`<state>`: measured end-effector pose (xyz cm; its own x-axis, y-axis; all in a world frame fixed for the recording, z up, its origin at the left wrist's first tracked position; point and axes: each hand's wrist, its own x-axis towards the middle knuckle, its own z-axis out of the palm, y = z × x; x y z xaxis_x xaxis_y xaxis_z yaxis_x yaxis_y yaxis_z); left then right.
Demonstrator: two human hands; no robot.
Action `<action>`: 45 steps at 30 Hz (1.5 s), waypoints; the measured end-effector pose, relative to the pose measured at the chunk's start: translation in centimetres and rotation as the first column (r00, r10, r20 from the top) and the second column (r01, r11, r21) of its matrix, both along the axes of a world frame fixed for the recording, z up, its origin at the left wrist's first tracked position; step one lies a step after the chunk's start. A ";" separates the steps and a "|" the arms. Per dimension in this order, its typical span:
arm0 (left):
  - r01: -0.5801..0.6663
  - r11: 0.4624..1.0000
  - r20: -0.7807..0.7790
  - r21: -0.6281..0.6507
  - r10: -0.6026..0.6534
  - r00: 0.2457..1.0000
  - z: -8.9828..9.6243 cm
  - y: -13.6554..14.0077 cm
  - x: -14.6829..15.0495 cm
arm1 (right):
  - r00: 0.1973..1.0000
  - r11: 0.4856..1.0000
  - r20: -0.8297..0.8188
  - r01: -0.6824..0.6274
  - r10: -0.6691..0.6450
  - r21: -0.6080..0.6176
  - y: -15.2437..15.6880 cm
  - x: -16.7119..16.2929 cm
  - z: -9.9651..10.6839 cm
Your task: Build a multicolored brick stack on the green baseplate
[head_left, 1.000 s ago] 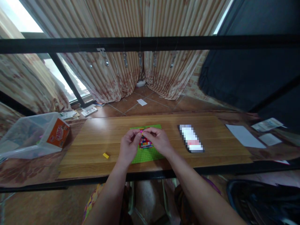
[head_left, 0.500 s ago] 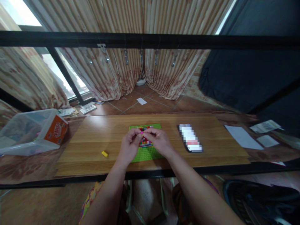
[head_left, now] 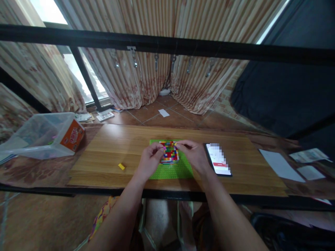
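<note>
head view: the brick build point(head_left: 170, 158), a squarish stack of red, white, yellow and blue, sits on the green baseplate point(head_left: 180, 172), with one of the two hands at either side. the left hand point(head_left: 149, 161) is nearly closed, thumb and finger pinching a small pink brick point(head_left: 164, 148) at the build's left side. the right hand point(head_left: 196, 157) has its fingertips brought close together at the far right corner, where some yellow shows (from where i stand, i can't tell whether that bit is gripped or belongs to the build). all this rests on a wooden worktop point(head_left: 104, 150). a lone yellow brick point(head_left: 121, 166) lies well to the left, and a lit phone point(head_left: 222, 169) just beside the right hand. farther out, a clear plastic bin point(head_left: 39, 152) with an orange label stands past the left end, white paper point(head_left: 281, 164) lies by the right, and pleated curtains point(head_left: 146, 19) hang behind a black rail point(head_left: 104, 39).
</note>
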<state>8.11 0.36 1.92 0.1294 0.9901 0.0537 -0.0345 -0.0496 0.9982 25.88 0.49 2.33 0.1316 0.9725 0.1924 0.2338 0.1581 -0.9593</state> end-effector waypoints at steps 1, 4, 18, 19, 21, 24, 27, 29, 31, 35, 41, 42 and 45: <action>-0.011 1.000 -0.001 -0.019 0.011 1.000 -0.2 0.1 0.0 | 0.994 0.998 0.096 0.053 -0.056 0.031 0.1 0.7 0.0; -0.020 0.997 0.011 -0.076 0.021 1.000 -0.4 0.2 0.1 | 0.966 0.988 0.220 0.118 -0.137 0.099 0.4 2.3 0.0; 0.365 0.870 0.262 -0.331 -0.287 0.921 1.2 -1.2 0.2 | 0.882 0.990 0.470 -0.031 -0.037 0.136 1.4 0.8 -1.4; 0.382 0.860 0.278 -0.339 -0.296 0.914 1.4 -1.2 0.3 | 0.877 0.990 0.479 -0.030 -0.038 0.135 1.4 0.7 -1.5; 0.409 0.838 0.295 -0.360 -0.314 0.903 1.7 -1.2 0.6 | 0.871 0.991 0.488 -0.014 -0.053 0.133 1.5 0.7 -1.6; 0.426 0.816 0.289 -0.391 -0.331 0.898 2.0 -1.2 1.1 | 0.876 0.991 0.476 0.018 -0.080 0.132 1.7 0.5 -1.6; 0.434 0.805 0.273 -0.404 -0.347 0.897 1.9 -1.1 1.7 | 0.896 0.993 0.434 0.048 -0.091 0.109 1.8 0.3 -1.7; 0.438 0.805 0.267 -0.400 -0.355 0.896 1.8 -1.1 2.0 | 0.915 0.994 0.393 0.066 -0.095 0.088 1.8 0.2 -1.8; 0.442 0.807 0.268 -0.391 -0.360 0.894 1.5 -1.1 2.2 | 0.934 0.994 0.344 0.082 -0.101 0.068 1.8 0.3 -2.0; 0.439 0.811 0.252 -0.386 -0.365 0.896 1.1 -1.1 2.4 | 0.954 0.988 0.257 0.154 -0.153 0.015 2.0 0.7 -2.5; 0.420 0.821 0.221 -0.386 -0.360 0.906 0.9 -1.1 2.5 | 0.975 0.975 0.096 0.209 -0.202 -0.070 2.4 0.3 -3.0; 0.419 0.824 0.220 -0.382 -0.359 0.907 0.9 -1.1 2.5 | 0.977 0.976 0.074 0.206 -0.200 -0.078 2.4 0.1 -3.1; 0.420 0.828 0.220 -0.372 -0.361 0.906 0.9 -1.1 2.6 | 0.979 0.974 0.037 0.202 -0.199 -0.104 2.5 -0.5 -3.2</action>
<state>10.69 -0.76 2.83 0.5303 0.7962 -0.2914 -0.0996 0.3998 0.9112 25.43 3.02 -0.91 0.3223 0.9419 0.0946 0.2753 0.0023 -0.9614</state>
